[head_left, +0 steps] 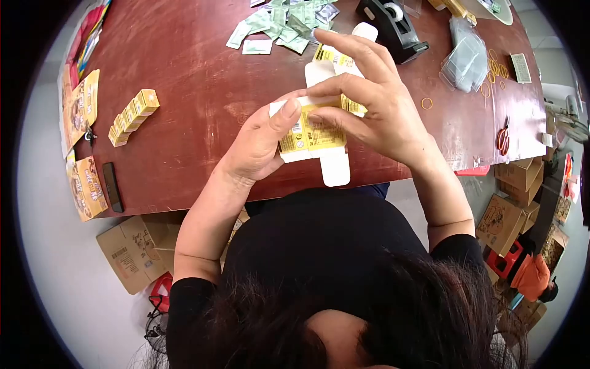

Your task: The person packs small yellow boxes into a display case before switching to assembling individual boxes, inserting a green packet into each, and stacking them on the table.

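Observation:
A small yellow-and-white printed carton (316, 136) is between my hands above the table's front edge, its white end flaps sticking out at top and bottom. My left hand (258, 141) grips its left side, thumb across the front face. On the right side, my right hand (387, 104) presses its thumb on the printed face with the index finger at the upper edge; its other fingers are raised. Beyond the right hand, partly covered by it, lies more yellow-and-white carton (337, 57). What the carton holds inside, if anything, is hidden.
On the red-brown table (184, 67) are green sachets (289, 24), a black tape dispenser (396, 31), clear plastic boxes (465, 61), rubber bands (493, 67) and scissors (503, 140). A row of small yellow boxes (132, 117) stands left. Cardboard boxes (132, 255) sit below. A person in orange (533, 278) is at far right.

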### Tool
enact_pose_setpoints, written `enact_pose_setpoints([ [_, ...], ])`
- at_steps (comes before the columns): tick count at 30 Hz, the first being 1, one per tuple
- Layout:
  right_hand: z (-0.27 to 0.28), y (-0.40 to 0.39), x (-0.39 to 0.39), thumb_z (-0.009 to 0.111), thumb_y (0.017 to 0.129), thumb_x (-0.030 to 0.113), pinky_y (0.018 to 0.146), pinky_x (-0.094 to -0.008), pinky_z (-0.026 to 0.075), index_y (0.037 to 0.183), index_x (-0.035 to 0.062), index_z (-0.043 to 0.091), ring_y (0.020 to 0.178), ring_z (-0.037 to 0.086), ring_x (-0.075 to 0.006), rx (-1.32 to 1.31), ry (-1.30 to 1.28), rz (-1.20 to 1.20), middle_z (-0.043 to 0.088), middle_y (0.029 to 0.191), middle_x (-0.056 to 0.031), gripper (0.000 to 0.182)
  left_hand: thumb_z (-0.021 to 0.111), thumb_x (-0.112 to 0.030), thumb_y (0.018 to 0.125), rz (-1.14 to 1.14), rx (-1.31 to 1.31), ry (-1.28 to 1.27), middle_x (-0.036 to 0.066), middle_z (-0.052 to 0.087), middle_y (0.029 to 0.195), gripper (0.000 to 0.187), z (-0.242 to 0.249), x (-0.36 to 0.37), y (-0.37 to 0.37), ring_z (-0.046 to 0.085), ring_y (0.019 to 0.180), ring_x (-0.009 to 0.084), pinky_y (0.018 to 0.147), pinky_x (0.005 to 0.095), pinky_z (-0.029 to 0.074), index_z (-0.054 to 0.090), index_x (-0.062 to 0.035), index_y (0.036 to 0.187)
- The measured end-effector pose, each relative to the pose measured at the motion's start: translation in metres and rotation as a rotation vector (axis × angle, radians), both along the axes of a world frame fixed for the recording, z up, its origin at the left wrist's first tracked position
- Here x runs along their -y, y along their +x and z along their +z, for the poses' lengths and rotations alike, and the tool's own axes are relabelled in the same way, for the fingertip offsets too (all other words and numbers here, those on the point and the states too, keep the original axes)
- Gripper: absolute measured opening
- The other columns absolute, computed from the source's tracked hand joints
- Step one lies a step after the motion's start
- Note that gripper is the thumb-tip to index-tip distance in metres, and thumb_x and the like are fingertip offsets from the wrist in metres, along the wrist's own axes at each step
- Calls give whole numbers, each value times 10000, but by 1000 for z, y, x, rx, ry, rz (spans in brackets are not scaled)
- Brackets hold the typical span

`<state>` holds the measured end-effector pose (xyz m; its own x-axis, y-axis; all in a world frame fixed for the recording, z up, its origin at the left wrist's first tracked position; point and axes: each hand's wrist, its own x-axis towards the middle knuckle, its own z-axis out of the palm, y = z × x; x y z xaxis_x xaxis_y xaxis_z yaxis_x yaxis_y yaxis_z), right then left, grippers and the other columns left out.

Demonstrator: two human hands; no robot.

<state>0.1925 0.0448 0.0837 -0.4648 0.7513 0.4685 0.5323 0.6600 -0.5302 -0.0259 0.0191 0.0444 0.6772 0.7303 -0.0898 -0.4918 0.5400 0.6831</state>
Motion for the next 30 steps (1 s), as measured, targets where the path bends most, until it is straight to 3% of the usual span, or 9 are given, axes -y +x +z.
enact_pose_setpoints([
  [2,-2,3,-4,846,785,180,1096,-444,397,936,101,738,1376,469,-310,-34,-39,112,518,1498,-136,202,545,-406,1046,32,11,-30,214,546,1394,721,2,2,0,568,1303,320,1092,471,479,313,106,1497],
  [5,2,6,-5,836,801,161,1106,-440,382,880,96,723,1385,478,-289,-216,-229,192,505,1516,-158,152,612,-405,979,-118,259,-50,282,491,1449,825,-12,-1,-13,515,1362,363,1139,492,421,277,120,1519],
  [6,1,8,-8,827,815,151,1130,-442,359,854,102,722,1414,458,-288,-270,-294,244,485,1533,-180,122,735,-333,887,-165,249,-77,298,514,1427,893,-12,-3,-15,525,1353,381,1148,494,409,290,119,1516],
  [10,0,6,-11,848,806,213,1153,-459,336,922,111,724,1442,424,-306,-328,-353,321,443,1564,-186,198,893,-156,723,-97,112,-25,255,603,1352,976,0,-1,-16,602,1278,340,1122,464,444,359,80,1505],
  [13,2,6,-11,877,771,295,1166,-469,321,1023,109,716,1467,386,-319,-383,-339,263,404,1586,-185,351,896,-217,749,-6,-200,71,166,621,1351,851,3,-3,-28,634,1207,222,1079,394,476,479,36,1446],
  [15,2,8,-11,893,761,318,1110,-484,384,1174,160,679,1392,438,-373,-246,-274,188,378,1579,-196,491,894,-232,756,32,-170,83,160,624,1341,851,13,-2,-24,628,1214,218,1077,386,475,477,38,1446],
  [21,0,-1,-6,865,780,264,1138,-481,356,970,134,733,1437,413,-336,-83,-172,111,464,1533,-170,265,898,-281,752,22,-136,32,149,625,1327,897,1,3,-32,611,1229,208,1075,367,465,455,43,1461],
  [25,3,11,-13,831,816,204,1141,-480,353,878,110,727,1439,425,-329,-195,-307,343,443,1558,-183,153,888,-277,758,-18,-103,38,141,645,1272,919,15,1,-31,632,1160,185,1027,347,494,424,47,1482],
  [30,-2,13,-9,849,797,358,1153,-496,335,1068,130,726,1479,359,-358,-245,-337,326,351,1613,-190,375,836,-145,826,11,-339,109,125,661,1224,673,16,-5,-37,641,1118,181,986,346,510,519,26,1394],
])
